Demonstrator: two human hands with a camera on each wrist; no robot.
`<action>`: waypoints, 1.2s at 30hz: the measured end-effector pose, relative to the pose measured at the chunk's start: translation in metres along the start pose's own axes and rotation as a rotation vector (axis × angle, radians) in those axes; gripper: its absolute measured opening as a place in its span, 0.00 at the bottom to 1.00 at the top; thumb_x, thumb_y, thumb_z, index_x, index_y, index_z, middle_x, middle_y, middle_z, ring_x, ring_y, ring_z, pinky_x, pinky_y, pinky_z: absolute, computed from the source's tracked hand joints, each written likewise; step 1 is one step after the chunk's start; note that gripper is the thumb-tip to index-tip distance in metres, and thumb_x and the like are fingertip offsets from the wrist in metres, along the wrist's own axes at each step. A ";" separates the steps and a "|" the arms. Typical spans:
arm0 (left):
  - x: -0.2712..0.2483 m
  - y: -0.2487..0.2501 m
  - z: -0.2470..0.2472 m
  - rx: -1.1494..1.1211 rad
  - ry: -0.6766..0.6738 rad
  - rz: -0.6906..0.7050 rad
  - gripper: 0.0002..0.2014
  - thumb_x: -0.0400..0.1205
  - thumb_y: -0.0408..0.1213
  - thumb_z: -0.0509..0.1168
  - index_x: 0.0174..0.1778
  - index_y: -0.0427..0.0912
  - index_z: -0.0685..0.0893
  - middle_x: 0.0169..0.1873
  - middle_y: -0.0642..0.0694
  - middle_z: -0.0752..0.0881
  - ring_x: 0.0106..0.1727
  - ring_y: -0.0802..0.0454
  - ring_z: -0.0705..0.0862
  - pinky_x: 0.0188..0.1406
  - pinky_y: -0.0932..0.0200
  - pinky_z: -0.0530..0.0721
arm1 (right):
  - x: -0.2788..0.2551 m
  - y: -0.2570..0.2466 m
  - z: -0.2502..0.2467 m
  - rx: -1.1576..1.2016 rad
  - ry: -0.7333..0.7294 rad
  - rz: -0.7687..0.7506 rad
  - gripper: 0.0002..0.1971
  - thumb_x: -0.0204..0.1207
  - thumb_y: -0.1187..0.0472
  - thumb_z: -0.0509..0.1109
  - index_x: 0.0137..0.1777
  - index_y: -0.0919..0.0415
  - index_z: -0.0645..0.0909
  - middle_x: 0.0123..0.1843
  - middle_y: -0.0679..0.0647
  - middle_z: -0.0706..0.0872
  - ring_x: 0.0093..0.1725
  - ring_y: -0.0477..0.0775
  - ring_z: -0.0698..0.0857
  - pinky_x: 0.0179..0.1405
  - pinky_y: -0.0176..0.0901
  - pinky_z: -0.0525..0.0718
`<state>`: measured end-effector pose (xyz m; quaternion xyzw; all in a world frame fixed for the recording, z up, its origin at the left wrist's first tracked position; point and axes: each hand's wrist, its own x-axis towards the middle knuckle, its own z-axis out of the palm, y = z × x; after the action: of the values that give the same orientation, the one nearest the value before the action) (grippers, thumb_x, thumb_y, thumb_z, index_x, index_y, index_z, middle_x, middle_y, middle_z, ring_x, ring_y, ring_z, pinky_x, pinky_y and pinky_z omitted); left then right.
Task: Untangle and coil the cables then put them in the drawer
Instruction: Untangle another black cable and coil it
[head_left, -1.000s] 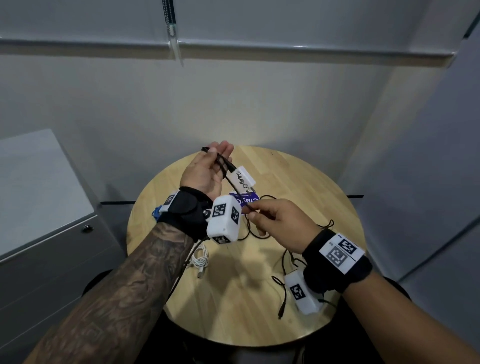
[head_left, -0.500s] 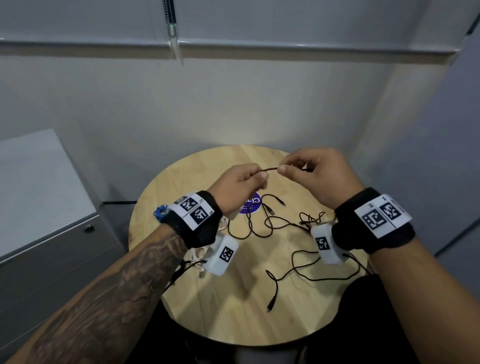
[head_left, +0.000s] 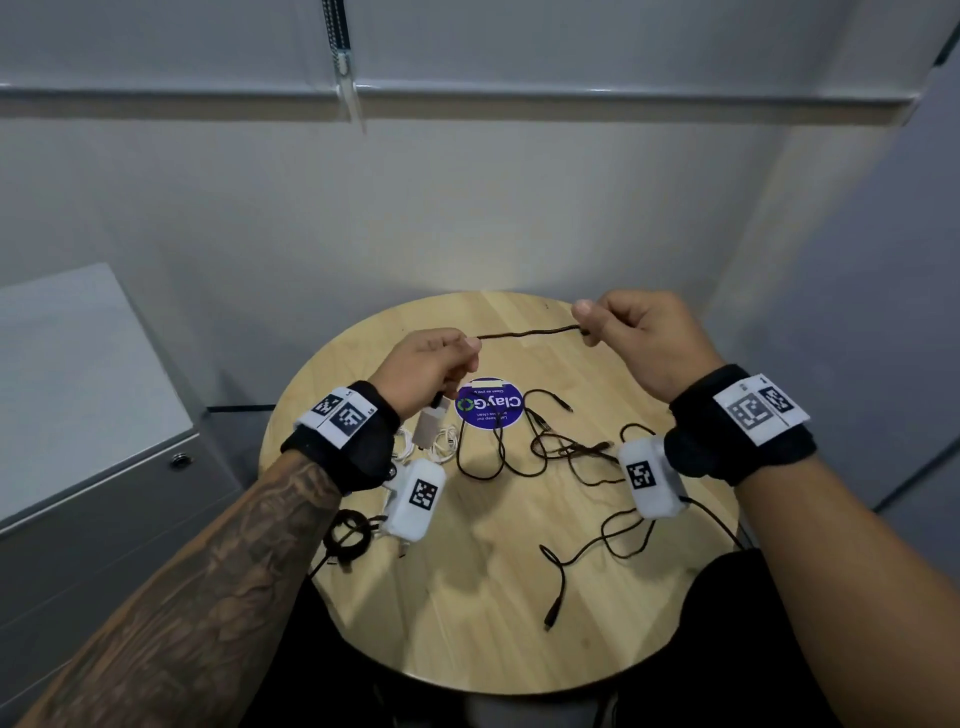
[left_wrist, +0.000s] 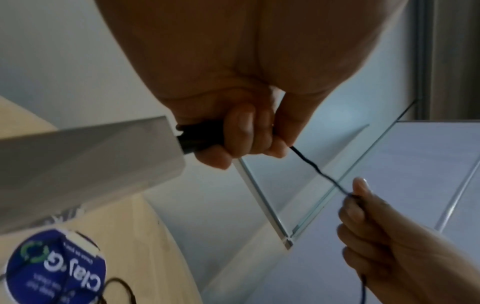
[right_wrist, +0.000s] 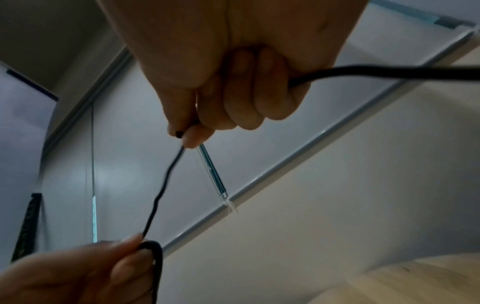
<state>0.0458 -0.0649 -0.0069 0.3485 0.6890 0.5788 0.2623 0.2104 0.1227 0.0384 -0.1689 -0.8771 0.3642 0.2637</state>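
Above the round wooden table (head_left: 467, 613), head view: left hand (head_left: 423, 371) and right hand (head_left: 641, 343) each pinch a black cable (head_left: 527, 332), stretched between them; its slack sprawls toward five o'clock. Left wrist view: fingers (left_wrist: 244, 131) curl round the cable's plug end (left_wrist: 200, 137). Right wrist view: thumb and fingertip clamp the cable (right_wrist: 161, 191).

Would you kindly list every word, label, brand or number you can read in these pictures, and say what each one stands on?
"ClayGo": white brand lettering with a green circular logo, on the round blue sticker on the wooden table; it reads upside down from the head view.
Smaller lines on the same sticker: too small and blurred to read.
Square black-and-white coded markers on the wristbands and white wrist camera housings: patterns, not words; tiny characters beside them are unreadable.
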 end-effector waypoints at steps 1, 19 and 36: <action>0.002 -0.001 -0.005 0.001 0.021 0.009 0.15 0.86 0.37 0.62 0.32 0.38 0.78 0.28 0.44 0.70 0.26 0.54 0.68 0.29 0.61 0.73 | 0.000 0.000 0.000 0.029 -0.023 0.003 0.18 0.82 0.47 0.70 0.33 0.56 0.85 0.28 0.63 0.77 0.29 0.48 0.71 0.32 0.41 0.69; -0.014 0.061 0.016 -0.970 -0.354 0.024 0.11 0.82 0.36 0.51 0.44 0.38 0.78 0.26 0.51 0.69 0.27 0.54 0.68 0.44 0.55 0.76 | 0.005 0.012 0.051 0.214 -0.009 0.025 0.10 0.83 0.61 0.69 0.39 0.53 0.86 0.33 0.43 0.84 0.33 0.36 0.77 0.41 0.37 0.75; 0.023 0.031 0.002 -1.227 0.259 0.030 0.09 0.87 0.23 0.53 0.54 0.35 0.78 0.41 0.43 0.91 0.45 0.49 0.91 0.59 0.54 0.84 | -0.050 0.005 0.082 0.236 -0.462 0.104 0.09 0.86 0.57 0.66 0.54 0.54 0.88 0.29 0.46 0.82 0.25 0.49 0.75 0.26 0.43 0.79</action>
<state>0.0380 -0.0429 0.0238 0.0714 0.2525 0.9101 0.3208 0.2034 0.0567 -0.0313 -0.0940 -0.8557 0.5059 0.0551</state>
